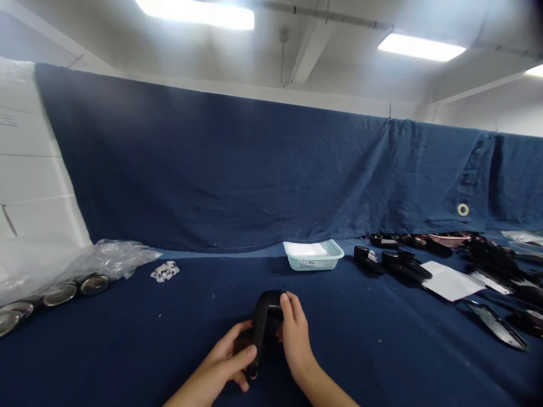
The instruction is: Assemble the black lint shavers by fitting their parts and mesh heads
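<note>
Pinching here with the left grip point(227, 355), thumb against fingers, on the long near arm of a black bent piece point(263, 310); clasping the end of its short arm with the right grip point(296, 334). Handling and steadying two-handed, by the look of it, as the step in hand. Probably calling next for a firm hold at both ends through any tilt or turn.

Looking closer: dark, smooth, faintly glossy, bent sharply at the top like a crook, narrowing toward the wearer. Partly covered by fingers. Held front and centre over the blue desk point(169, 339); impossible to tell whether touching it.

Glancing outward: beyond, to a pale blue basket point(314, 264) with something white inside; left, to a black-and-white bundle point(165, 272); far right, to a white sheet point(452, 281) among dark items.
</note>
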Motion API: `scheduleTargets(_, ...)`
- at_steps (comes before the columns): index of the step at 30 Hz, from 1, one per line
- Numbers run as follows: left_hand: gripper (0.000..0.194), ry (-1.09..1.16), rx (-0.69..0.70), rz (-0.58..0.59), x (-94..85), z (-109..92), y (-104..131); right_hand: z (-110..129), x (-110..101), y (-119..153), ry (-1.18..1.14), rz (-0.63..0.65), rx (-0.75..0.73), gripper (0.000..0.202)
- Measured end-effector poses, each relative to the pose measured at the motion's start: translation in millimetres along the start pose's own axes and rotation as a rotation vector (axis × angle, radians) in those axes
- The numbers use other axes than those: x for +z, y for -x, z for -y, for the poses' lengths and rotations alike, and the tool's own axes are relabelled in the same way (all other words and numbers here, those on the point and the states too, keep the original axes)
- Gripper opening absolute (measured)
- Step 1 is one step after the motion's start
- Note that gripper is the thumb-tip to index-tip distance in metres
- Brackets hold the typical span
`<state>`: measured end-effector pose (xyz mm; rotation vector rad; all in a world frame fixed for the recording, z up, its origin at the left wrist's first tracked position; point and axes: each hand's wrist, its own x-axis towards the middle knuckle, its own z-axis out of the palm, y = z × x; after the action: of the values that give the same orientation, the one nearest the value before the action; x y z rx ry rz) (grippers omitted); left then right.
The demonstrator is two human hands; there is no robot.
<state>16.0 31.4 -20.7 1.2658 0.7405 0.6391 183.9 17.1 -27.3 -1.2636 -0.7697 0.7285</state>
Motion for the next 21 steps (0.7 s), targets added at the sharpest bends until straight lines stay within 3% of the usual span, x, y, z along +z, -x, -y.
scheduleTargets(6, 0.063, 0.002, -0.006, -0.036, 2.8, -8, 4, 5, 0, 13, -0.001, 0.116, -0.090, 0.052)
scheduleTargets(13, 0.065, 0.020, -0.018, -0.030, 4.7, -10, 7, 5, -1, 15, -0.015, 0.243, -0.021, 0.050)
scheduleTargets(21, 0.066, 0.027, -0.013, -0.133, 11.4, -14, 10, -1, -1, 11, -0.011, 0.294, 0.025, 0.053)
